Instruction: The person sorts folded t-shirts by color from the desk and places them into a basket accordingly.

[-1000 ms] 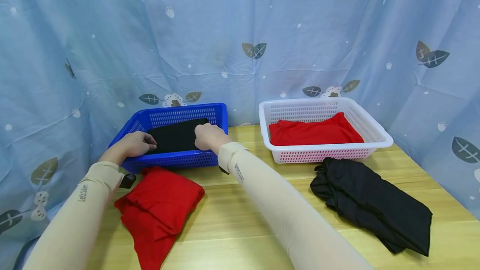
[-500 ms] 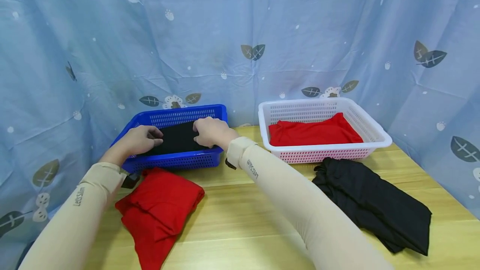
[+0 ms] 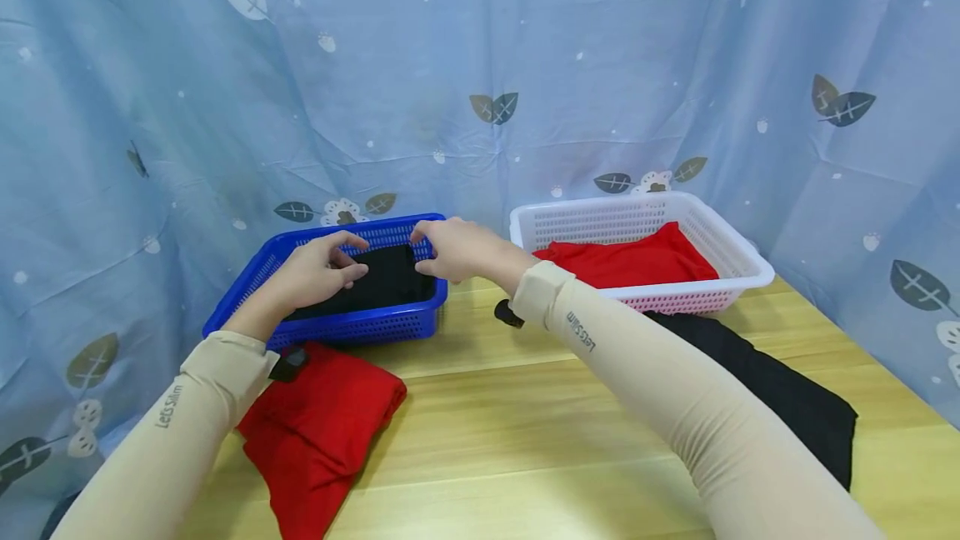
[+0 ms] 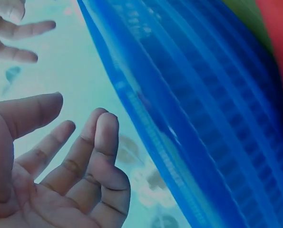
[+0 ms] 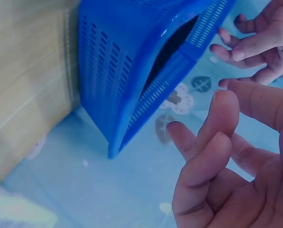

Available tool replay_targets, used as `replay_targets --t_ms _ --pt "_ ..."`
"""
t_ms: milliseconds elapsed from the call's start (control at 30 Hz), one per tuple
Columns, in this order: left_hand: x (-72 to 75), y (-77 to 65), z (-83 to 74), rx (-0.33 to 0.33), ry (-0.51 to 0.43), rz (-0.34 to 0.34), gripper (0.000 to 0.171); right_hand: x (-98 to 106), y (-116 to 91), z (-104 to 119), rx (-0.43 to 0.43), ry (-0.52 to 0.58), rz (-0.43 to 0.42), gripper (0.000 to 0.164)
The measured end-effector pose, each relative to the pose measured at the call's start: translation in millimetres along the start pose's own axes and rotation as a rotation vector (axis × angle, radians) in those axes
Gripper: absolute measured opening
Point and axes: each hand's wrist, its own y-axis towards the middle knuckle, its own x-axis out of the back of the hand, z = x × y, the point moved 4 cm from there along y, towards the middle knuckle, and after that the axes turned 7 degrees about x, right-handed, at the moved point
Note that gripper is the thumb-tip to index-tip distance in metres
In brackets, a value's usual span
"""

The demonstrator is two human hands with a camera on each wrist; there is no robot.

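Observation:
A folded black cloth (image 3: 386, 277) lies inside the blue basket (image 3: 360, 327) at the left. Above the basket hovers my left hand (image 3: 315, 272), fingers loosely bent and nothing in them. My right hand (image 3: 468, 250) is raised over the basket's right end, also holding nothing. Both wrist views show relaxed, parted fingers: the left hand (image 4: 60, 175) beside the basket wall (image 4: 203, 104), the right hand (image 5: 236, 166) off the basket's rim (image 5: 146, 80).
A crumpled red cloth (image 3: 330, 432) lies on the wooden table (image 3: 480, 440) before the blue basket. At the right stands a white basket (image 3: 750, 269) with a red cloth (image 3: 645, 257) in it. A black cloth (image 3: 795, 394) lies in front, partly behind my right forearm.
Both hands have lifted up off the black cloth in the blue basket. The right hand has drifted to the right, the left hand up and slightly right.

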Motion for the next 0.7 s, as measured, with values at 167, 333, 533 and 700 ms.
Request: replay_targets --t_ms 167,333,533,700 --pt "-9.0 -2.9 -30.2 -0.076 -0.053 0.022 0.048 13 -30 -12 0.023 0.075 -0.038 0.056" --pt "-20.9 -5.9 -58.5 -0.149 -0.073 0.034 0.05 20 -63 -25 0.026 0.118 -0.067 0.059" --pt "-41.0 -10.8 -89.9 -0.253 -0.117 0.056 0.05 28 -107 -42 0.02 0.12 -0.102 0.061" --pt "-60.3 -16.2 -113.7 -0.322 -0.124 0.09 0.05 34 -151 -62 -0.049 0.161 -0.143 0.067"
